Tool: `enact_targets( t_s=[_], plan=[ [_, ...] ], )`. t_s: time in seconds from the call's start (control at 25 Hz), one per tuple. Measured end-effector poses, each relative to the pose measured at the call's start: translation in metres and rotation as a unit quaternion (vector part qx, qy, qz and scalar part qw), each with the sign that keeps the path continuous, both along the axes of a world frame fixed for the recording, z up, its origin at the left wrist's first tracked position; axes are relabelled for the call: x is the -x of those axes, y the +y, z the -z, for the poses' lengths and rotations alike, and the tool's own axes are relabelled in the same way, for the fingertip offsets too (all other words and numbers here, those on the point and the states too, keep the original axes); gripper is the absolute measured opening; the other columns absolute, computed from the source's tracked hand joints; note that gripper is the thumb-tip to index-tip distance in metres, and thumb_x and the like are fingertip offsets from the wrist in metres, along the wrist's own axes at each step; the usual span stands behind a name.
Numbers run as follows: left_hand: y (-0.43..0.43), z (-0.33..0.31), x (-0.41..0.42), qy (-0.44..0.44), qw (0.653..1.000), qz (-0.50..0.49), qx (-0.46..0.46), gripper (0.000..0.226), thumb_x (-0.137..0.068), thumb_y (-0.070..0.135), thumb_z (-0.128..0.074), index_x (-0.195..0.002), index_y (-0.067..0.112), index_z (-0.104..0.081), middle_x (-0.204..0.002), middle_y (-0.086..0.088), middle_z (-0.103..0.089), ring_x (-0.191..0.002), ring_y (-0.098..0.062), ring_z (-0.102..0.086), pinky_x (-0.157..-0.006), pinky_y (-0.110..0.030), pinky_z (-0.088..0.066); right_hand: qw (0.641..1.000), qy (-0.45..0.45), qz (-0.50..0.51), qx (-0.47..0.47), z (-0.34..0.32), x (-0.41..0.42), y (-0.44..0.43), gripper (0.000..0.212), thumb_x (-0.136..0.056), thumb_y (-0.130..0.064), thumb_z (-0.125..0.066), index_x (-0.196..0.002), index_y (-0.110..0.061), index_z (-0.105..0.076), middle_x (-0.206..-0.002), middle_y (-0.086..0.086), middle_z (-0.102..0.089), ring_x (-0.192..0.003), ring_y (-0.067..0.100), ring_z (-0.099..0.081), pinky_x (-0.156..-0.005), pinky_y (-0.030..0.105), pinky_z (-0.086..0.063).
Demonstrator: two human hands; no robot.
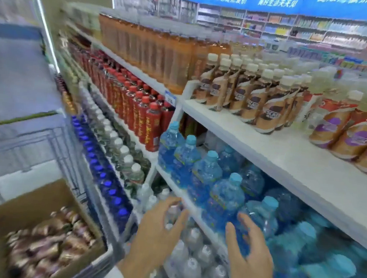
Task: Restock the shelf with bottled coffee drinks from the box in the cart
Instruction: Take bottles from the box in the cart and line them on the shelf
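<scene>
**Hands.** Left hand point(159, 232) and right hand point(249, 262), lower centre of the frame. Both have fingers spread and loosely bent and hold nothing. They hover in front of the clear bottles point(196, 262) and blue water bottles point(208, 174), and contact with these cannot be confirmed.

**Stock source.** Cardboard box point(35, 194), lower left corner, inside the wire cart point(33, 148). The boxed coffee bottles point(49, 242) fill it as a brown and gold mass.

**Destination.** White shelf board point(266, 150), centre right, with bare board showing along its front edge. The shelved coffee bottles point(248, 98) stand upright in rows toward the back, white caps up.

**Key relation.** The box lies left of and slightly below the left hand, which is clearly the nearer one. The right hand sits further right, under the shelf. The likely next move is a leftward reach into the box.

**Hard to read.**
- The box contents are smeared by motion, so the long axis of individual bottles cannot be told, nor whether they stand or lie.
- The box's lower edge is cut off by the frame.
- The right side of the shelf blurs out.
</scene>
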State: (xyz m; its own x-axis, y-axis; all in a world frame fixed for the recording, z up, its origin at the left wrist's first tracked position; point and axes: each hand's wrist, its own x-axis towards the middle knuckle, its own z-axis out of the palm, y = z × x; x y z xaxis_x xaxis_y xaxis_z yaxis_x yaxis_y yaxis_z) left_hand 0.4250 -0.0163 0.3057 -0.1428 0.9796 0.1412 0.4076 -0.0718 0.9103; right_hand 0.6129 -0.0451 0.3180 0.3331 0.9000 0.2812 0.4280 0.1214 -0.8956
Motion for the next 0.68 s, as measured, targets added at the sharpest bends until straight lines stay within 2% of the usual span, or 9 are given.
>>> enact_targets(
  t_s=[0.12, 0.24, 0.28, 0.36, 0.4, 0.44, 0.52, 0.6, 0.68],
  plan=[
    [-0.026, 0.037, 0.064, 0.007, 0.995, -0.06, 0.08, 0.033, -0.093, 0.052, -0.063, -0.124, 0.041, -0.061, -0.12, 0.027, -0.063, -0.112, 0.006, -0.058, -0.097, -0.021, -0.046, 0.994, -0.024, -0.081, 0.073, 0.044, 0.053, 0.005, 0.036, -0.086, -0.055, -0.06, -0.119, -0.04, -0.062, -0.12, -0.011, -0.066, -0.111, 0.007, -0.061, -0.099, 0.028, -0.049],
    [-0.054, 0.076, 0.136, -0.029, 0.979, -0.125, 0.16, 0.015, -0.092, 0.047, -0.068, -0.106, 0.045, -0.063, -0.11, 0.024, -0.068, -0.105, 0.004, -0.063, -0.093, -0.021, -0.05, 0.982, -0.028, -0.117, 0.143, 0.089, 0.111, 0.011, 0.032, -0.085, -0.053, -0.068, -0.113, -0.038, -0.066, -0.117, -0.005, -0.068, -0.108, 0.021, -0.065, -0.098, 0.041, -0.05],
    [-0.064, 0.089, 0.158, -0.045, 0.969, -0.154, 0.185, 0.013, -0.091, 0.043, -0.071, -0.101, 0.045, -0.064, -0.106, 0.021, -0.07, -0.103, 0.002, -0.065, -0.093, -0.023, -0.052, 0.973, -0.031, -0.151, 0.171, 0.102, 0.131, 0.012, 0.03, -0.084, -0.048, -0.072, -0.112, -0.042, -0.062, -0.117, -0.007, -0.067, -0.109, 0.019, -0.064, -0.098, 0.033, -0.049],
    [-0.078, 0.118, 0.204, -0.055, 0.947, -0.206, 0.239, 0.019, -0.088, 0.048, -0.071, -0.105, 0.04, -0.066, -0.107, 0.017, -0.071, -0.104, -0.003, -0.066, -0.094, -0.029, -0.053, 0.956, -0.044, -0.194, 0.213, 0.12, 0.17, 0.017, 0.035, -0.084, -0.035, -0.077, -0.11, -0.049, -0.058, -0.121, -0.007, -0.066, -0.108, 0.009, -0.061, -0.09, 0.007, -0.041],
    [-0.083, 0.131, 0.225, -0.05, 0.938, -0.222, 0.261, 0.029, -0.088, 0.054, -0.069, -0.111, 0.037, -0.066, -0.111, 0.015, -0.071, -0.105, -0.005, -0.066, -0.094, -0.029, -0.052, 0.951, -0.051, -0.192, 0.236, 0.131, 0.188, 0.02, 0.036, -0.081, -0.037, -0.078, -0.11, -0.048, -0.059, -0.122, -0.006, -0.067, -0.107, 0.007, -0.061, -0.086, 0.0, -0.038],
    [-0.086, 0.142, 0.245, -0.056, 0.927, -0.236, 0.284, 0.034, -0.089, 0.055, -0.066, -0.115, 0.034, -0.065, -0.113, 0.014, -0.069, -0.105, -0.005, -0.065, -0.092, -0.027, -0.051, 0.942, -0.057, -0.207, 0.26, 0.136, 0.206, 0.022, 0.038, -0.078, -0.049, -0.076, -0.113, -0.045, -0.06, -0.123, -0.008, -0.066, -0.109, 0.007, -0.06, -0.087, -0.002, -0.037],
    [-0.088, 0.164, 0.285, -0.072, 0.909, -0.261, 0.318, 0.033, -0.092, 0.052, -0.065, -0.117, 0.032, -0.061, -0.113, 0.012, -0.067, -0.102, -0.006, -0.064, -0.087, -0.024, -0.05, 0.925, -0.092, -0.235, 0.285, 0.148, 0.243, 0.028, 0.048, -0.074, -0.066, -0.065, -0.117, -0.044, -0.06, -0.12, -0.011, -0.066, -0.115, 0.012, -0.061, -0.095, 0.012, -0.043],
    [-0.084, 0.189, 0.324, -0.076, 0.893, -0.275, 0.348, 0.036, -0.092, 0.056, -0.063, -0.118, 0.03, -0.062, -0.113, 0.011, -0.067, -0.104, -0.011, -0.064, -0.09, -0.031, -0.053, 0.913, -0.081, -0.249, 0.313, 0.158, 0.284, 0.039, 0.034, -0.085, -0.05, -0.071, -0.116, -0.04, -0.062, -0.117, -0.011, -0.067, -0.117, 0.015, -0.062, -0.099, 0.028, -0.045],
    [-0.075, 0.214, 0.355, -0.076, 0.878, -0.281, 0.381, 0.045, -0.092, 0.058, -0.061, -0.124, 0.027, -0.063, -0.119, 0.007, -0.068, -0.109, -0.017, -0.064, -0.094, -0.036, -0.053, 0.888, -0.078, -0.275, 0.359, 0.161, 0.323, 0.05, 0.03, -0.092, -0.038, -0.067, -0.121, -0.039, -0.059, -0.122, -0.012, -0.062, -0.121, 0.012, -0.056, -0.103, 0.032, -0.042]
  ],
)
